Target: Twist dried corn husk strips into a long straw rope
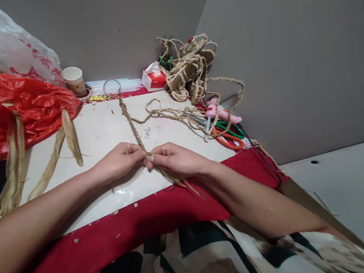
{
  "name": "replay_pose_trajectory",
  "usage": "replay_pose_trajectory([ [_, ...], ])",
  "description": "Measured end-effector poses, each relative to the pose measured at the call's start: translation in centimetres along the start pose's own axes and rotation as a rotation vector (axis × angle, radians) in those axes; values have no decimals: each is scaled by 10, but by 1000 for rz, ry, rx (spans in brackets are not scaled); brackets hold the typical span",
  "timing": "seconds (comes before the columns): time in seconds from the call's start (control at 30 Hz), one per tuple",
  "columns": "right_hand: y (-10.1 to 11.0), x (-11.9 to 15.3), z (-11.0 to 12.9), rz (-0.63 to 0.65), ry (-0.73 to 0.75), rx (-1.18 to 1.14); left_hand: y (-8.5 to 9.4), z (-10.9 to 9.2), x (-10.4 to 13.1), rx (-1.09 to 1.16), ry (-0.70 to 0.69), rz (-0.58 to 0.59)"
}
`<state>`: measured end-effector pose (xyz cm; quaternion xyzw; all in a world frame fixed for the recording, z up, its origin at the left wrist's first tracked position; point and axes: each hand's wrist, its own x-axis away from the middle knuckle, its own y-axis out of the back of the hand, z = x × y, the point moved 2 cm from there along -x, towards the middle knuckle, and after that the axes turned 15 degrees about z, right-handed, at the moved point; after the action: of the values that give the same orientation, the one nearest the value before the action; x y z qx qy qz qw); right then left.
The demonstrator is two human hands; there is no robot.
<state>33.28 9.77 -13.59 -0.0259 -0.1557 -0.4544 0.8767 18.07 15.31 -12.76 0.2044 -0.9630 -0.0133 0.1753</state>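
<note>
My left hand [121, 160] and my right hand [176, 159] meet over the white board, both with fingers pinched together. Between their fingertips is a strip of dried plant fibre [149, 154], at the near end of a thin, rough brown stick [130, 123]. Loose fibre ends [186, 184] trail out below my right hand toward the red cloth. Part of the strip is hidden by my fingers. A thin braided cord [170, 112] runs from beside the stick to the right.
Dried plant strips [71, 136] lie at left by a red plastic bag [31, 106]. A paper cup [75, 81], clear sticks [127, 85] and a tissue pack [154, 77] stand at the back. Coiled braided rope [189, 68], a pink glue gun [221, 111] and orange-handled scissors [228, 141] are right.
</note>
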Motion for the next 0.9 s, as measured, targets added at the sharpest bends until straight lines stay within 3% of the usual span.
replay_pose_trajectory([
  [0.07,-1,0,1,-59,27,202,-3,1,-1,50,-2,43],
  [0.17,-3,2,3,-119,24,396,-4,0,1,96,26,4],
  [0.37,-1,15,15,-200,-17,407,0,4,0,30,29,-62],
  [0.53,-15,17,17,-131,21,261,-2,6,-1,27,-33,-77],
  [0.77,-30,14,15,-158,8,616,-15,-2,4,223,-5,-121],
  [0.9,-33,21,20,75,25,599,-14,2,3,192,-29,-118],
])
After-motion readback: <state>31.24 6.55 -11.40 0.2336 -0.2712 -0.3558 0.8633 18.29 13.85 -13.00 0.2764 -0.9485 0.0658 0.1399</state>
